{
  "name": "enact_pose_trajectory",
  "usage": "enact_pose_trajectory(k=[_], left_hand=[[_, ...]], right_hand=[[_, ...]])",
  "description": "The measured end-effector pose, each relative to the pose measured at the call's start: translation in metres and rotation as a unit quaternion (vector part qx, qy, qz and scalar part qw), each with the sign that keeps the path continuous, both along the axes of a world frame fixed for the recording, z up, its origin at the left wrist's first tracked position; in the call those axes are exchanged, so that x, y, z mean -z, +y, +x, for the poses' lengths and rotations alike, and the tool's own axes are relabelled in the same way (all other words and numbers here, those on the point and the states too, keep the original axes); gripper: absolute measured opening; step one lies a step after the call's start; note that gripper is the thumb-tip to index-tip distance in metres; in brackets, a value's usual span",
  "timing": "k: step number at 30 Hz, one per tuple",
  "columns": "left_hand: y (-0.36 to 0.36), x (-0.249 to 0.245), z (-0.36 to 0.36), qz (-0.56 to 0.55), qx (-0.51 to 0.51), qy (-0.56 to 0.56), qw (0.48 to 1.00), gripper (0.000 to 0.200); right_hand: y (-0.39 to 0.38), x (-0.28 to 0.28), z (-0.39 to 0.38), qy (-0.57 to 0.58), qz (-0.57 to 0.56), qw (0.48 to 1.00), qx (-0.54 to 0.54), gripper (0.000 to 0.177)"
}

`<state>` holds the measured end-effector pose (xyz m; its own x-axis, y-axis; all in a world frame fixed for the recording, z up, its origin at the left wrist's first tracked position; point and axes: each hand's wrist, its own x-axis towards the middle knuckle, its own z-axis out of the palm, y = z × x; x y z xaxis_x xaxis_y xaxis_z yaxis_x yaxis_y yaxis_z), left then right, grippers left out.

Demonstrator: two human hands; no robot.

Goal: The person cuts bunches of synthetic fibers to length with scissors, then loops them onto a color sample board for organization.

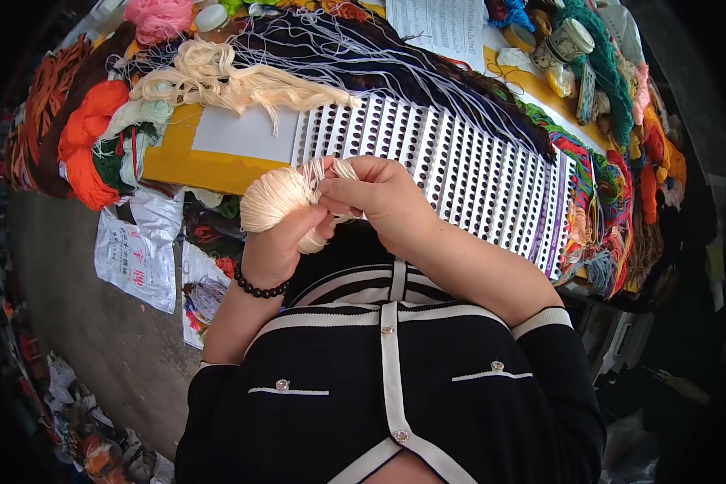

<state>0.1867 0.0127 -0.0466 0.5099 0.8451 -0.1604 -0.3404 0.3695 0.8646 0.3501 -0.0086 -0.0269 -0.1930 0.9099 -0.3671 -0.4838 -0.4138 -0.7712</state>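
My left hand (273, 252), with a dark bead bracelet above it, is closed around a cream skein of thread (269, 202). The bulk of the skein bulges out on the left of the fingers. My right hand (389, 200) meets it at the skein's gathered end, thumb and forefinger pinched on loose strands of the same thread. Some fingertips are hidden behind the thread. Just beyond my hands lies a white board (436, 161) with rows of round holes. Another bundle of cream thread (218, 85) rests along its far left edge.
Dark and white thread (339, 52) stretches across the back of the board. Orange skeins (89, 141) hang at the left, multicoloured ones (605, 210) at the right. A printed sheet (440, 28) and a patterned cup (569, 40) are at the back. A white plastic bag (141, 250) hangs below the yellow table edge (210, 171).
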Motion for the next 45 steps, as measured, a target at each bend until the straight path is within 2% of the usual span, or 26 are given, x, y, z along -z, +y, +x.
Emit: enact_pose_trajectory(k=[1, 4, 7, 17, 29, 31, 32, 35, 36, 37, 39, 45], left_hand=[[0.001, -0.001, -0.003, -0.009, 0.024, 0.003, 1.000, 0.044], [0.002, 0.003, -0.005, -0.045, 0.011, -0.006, 0.999, 0.040], [0.000, -0.004, 0.003, -0.042, -0.021, -0.006, 0.999, 0.033], [-0.002, -0.001, 0.003, -0.039, -0.025, -0.007, 0.999, 0.032], [-0.002, 0.004, 0.001, -0.059, -0.035, -0.017, 0.997, 0.030], [0.000, -0.001, 0.002, -0.019, -0.101, 0.005, 0.995, 0.029], [0.002, 0.002, -0.003, -0.025, -0.094, -0.008, 0.995, 0.032], [0.003, 0.001, -0.007, -0.008, -0.034, -0.042, 0.998, 0.036], [0.004, 0.002, -0.009, 0.002, 0.012, -0.051, 0.999, 0.040], [0.003, 0.002, -0.005, 0.003, 0.013, -0.051, 0.999, 0.040], [-0.002, 0.002, 0.007, 0.034, -0.040, 0.007, 0.999, 0.041], [-0.005, 0.005, 0.008, 0.119, -0.005, 0.074, 0.990, 0.042]], right_hand=[[-0.001, -0.003, 0.000, -0.001, 0.014, 1.000, 0.005, 0.010], [-0.003, -0.010, 0.000, -0.001, 0.011, 1.000, 0.009, 0.008], [-0.002, -0.009, -0.002, 0.007, 0.023, 1.000, 0.019, 0.008], [-0.003, -0.002, -0.003, -0.005, 0.018, 0.999, 0.043, 0.009], [-0.001, 0.005, 0.000, -0.012, 0.033, 0.999, 0.015, 0.010], [0.005, 0.005, -0.002, 0.081, 0.003, 0.992, 0.091, 0.012], [0.007, 0.006, 0.001, 0.081, 0.003, 0.992, 0.091, 0.012], [0.008, 0.008, 0.014, 0.151, -0.019, 0.988, 0.007, 0.012], [0.008, 0.010, 0.011, 0.067, -0.009, 0.998, -0.001, 0.011], [0.007, 0.009, 0.007, 0.067, -0.008, 0.998, 0.000, 0.011], [0.004, 0.008, 0.000, -0.011, 0.009, 0.999, -0.030, 0.010], [0.006, 0.009, -0.006, -0.049, -0.030, 0.998, -0.004, 0.008]])
